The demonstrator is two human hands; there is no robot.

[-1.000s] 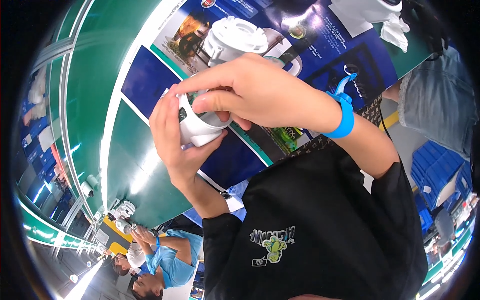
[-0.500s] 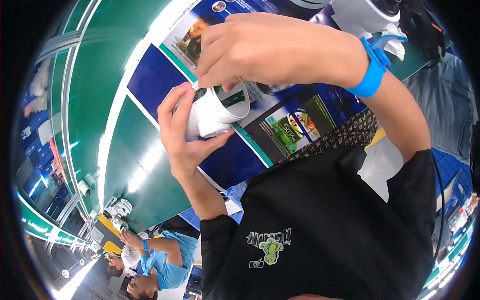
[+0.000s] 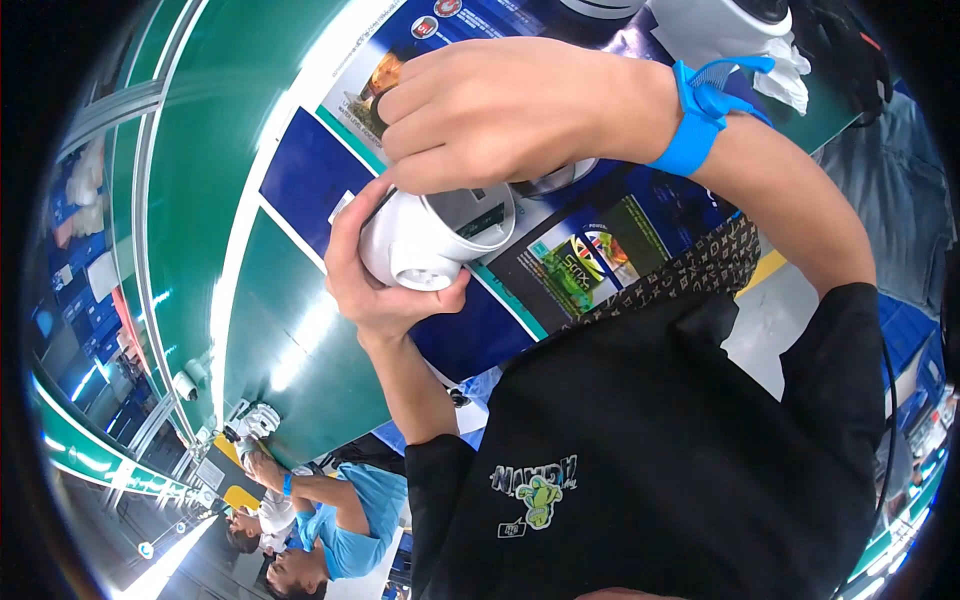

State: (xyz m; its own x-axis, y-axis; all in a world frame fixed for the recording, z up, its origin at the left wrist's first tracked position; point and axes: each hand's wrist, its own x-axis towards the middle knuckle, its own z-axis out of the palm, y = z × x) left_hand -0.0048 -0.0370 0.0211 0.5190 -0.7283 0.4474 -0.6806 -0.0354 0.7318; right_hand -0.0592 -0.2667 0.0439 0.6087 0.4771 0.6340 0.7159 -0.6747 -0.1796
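My L hand (image 3: pixel 365 275) is wrapped round a white hollow housing (image 3: pixel 390 240), fingers bent along its far L side, thumb under by the short round stub, so grip's closed on it; the housing is held up over the blue printed sheet (image 3: pixel 310 165), approx. in front of my chest, stub facing me, wide round opening to the R. My R hand (image 3: pixel 490 115) is at the housing's upper edge, knuckles up, fingers curled well in; tips are hidden behind the hand, so can't tell if they've got hold of anything; blue wristband (image 3: pixel 695 115) on that wrist. Sheet lies on the green table (image 3: pixel 270 345); upper R, a white appliance part (image 3: pixel 700 35) w/ crumpled white wrap (image 3: pixel 785 75) beside it; lower L, a co-worker in a blue shirt (image 3: pixel 370 510).
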